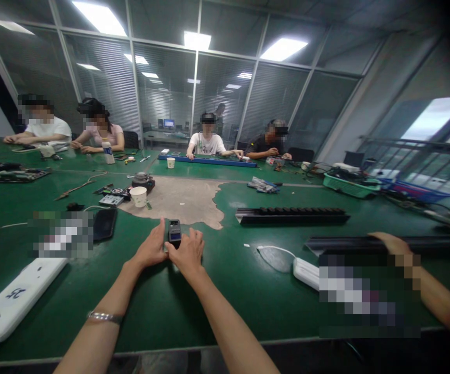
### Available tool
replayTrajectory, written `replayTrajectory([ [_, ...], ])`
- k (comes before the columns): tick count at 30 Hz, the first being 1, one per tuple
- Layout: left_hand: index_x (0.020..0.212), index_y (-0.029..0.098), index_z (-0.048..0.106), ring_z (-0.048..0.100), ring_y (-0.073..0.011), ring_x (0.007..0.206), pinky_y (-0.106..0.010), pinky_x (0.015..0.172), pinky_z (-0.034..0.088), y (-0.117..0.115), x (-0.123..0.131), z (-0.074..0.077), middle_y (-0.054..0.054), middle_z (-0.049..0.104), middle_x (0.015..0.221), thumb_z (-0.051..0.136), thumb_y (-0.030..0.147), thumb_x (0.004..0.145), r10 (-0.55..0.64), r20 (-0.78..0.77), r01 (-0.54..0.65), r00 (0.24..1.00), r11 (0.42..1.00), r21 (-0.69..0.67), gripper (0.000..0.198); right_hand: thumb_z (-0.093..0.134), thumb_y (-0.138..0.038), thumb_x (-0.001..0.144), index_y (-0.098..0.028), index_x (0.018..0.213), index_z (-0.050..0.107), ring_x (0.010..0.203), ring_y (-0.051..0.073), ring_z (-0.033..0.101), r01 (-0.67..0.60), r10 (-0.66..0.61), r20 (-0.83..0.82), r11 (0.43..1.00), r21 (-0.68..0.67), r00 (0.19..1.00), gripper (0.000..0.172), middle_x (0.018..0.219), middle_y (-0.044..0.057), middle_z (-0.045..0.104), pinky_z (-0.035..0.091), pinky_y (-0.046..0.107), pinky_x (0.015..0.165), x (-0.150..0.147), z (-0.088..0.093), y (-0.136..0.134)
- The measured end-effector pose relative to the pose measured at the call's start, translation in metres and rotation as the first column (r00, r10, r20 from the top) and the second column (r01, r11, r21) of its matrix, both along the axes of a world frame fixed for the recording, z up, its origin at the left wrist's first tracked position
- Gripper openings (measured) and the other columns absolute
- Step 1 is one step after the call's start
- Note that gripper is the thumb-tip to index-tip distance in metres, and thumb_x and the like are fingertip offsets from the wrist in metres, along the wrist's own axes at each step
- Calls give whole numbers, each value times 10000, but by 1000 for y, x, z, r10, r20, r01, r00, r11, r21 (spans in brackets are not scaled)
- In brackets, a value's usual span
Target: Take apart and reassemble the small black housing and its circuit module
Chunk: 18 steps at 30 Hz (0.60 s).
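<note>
Both my hands meet over the green table, a little ahead of me. Between them stands a small dark device with a blue screen, upright on the table. My left hand lies against its left side with the thumb raised beside it and the fingers curled toward it. My right hand presses against its right and lower side, fingers bent. A metal bracelet sits on my left wrist. Both hands grip the device.
A white power strip lies at the near left, a black phone and paper cup beyond. A long black tray and white adapter lie right, by a neighbour's arm. Several people sit at the far side.
</note>
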State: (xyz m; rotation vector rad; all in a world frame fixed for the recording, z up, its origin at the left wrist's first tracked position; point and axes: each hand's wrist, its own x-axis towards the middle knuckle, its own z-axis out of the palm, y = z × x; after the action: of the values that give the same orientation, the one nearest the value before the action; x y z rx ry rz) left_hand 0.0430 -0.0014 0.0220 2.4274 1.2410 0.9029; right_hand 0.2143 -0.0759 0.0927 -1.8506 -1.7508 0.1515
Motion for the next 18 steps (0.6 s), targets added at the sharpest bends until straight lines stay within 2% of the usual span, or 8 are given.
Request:
replayTrajectory([
  [3,1693,135,-101,342,-446,1554,-639,1239,350,0,0,-1,-258,314,1692,703,322,809,-1,18,1,1000,1000,-4,1210,727,-551,877,-140,1092,795,1374,382,438,-5,6,-37,1000,27,999,469,1470,209,583,398,495,1103,-2,0,1],
  [6,1693,144,-108,338,-446,1559,-633,1244,341,-1,0,1,-262,317,1691,760,427,822,3,29,-3,1000,1000,-17,1262,725,-566,881,-152,1070,801,1358,367,466,-3,9,-87,998,61,996,462,1446,195,611,402,465,1107,1,9,4],
  [11,1701,148,-12,294,-483,1570,-646,1250,315,-3,1,7,-272,274,1710,801,644,808,40,-10,-41,999,998,-47,1307,692,-586,912,-144,1130,797,1348,351,500,68,-54,-105,989,135,993,504,1426,187,635,376,430,1132,35,22,13],
  [15,1698,117,56,273,-485,1579,-643,1265,290,-2,1,8,-285,246,1718,765,699,827,52,-44,-55,998,997,-63,1265,714,-540,911,-118,1156,788,1343,350,511,143,-138,-50,979,142,989,494,1384,212,653,362,427,1135,76,12,13],
  [18,1697,114,80,270,-481,1583,-632,1269,290,-2,1,8,-279,250,1720,749,713,834,59,-53,-63,997,996,-70,1245,721,-521,909,-131,1145,794,1336,351,517,171,-168,-37,979,114,985,461,1390,206,652,379,417,1116,95,-2,9],
])
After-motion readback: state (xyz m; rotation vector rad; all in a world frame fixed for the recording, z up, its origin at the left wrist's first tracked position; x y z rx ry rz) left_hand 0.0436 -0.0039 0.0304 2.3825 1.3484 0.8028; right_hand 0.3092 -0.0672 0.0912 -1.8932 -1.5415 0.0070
